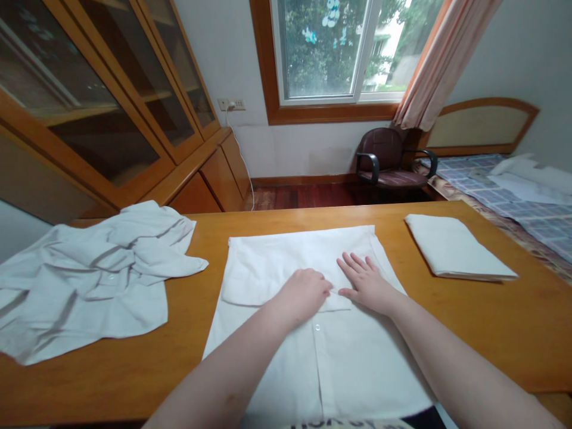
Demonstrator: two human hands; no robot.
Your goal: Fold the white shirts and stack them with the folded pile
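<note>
A white shirt (286, 369) lies front up on the table before me, its button strip running down the middle. Its far end is folded over toward me in a straight-edged flap. My left hand (304, 293) is closed, fingers curled at the near edge of that flap with the fabric pinched in them. Just to its right, my right hand (367, 287) rests flat on the flap with fingers spread. One white button shows below the flap. The shirt's nearest edge is partly hidden by my forearms and my own clothing.
A crumpled white shirt (111, 280) spreads over the left of the wooden table (504, 333). At the right lies a neatly folded white garment (456, 247). Beyond the table stand a glass-door cabinet (187, 173), an armchair (393, 158) and a bed (504, 190).
</note>
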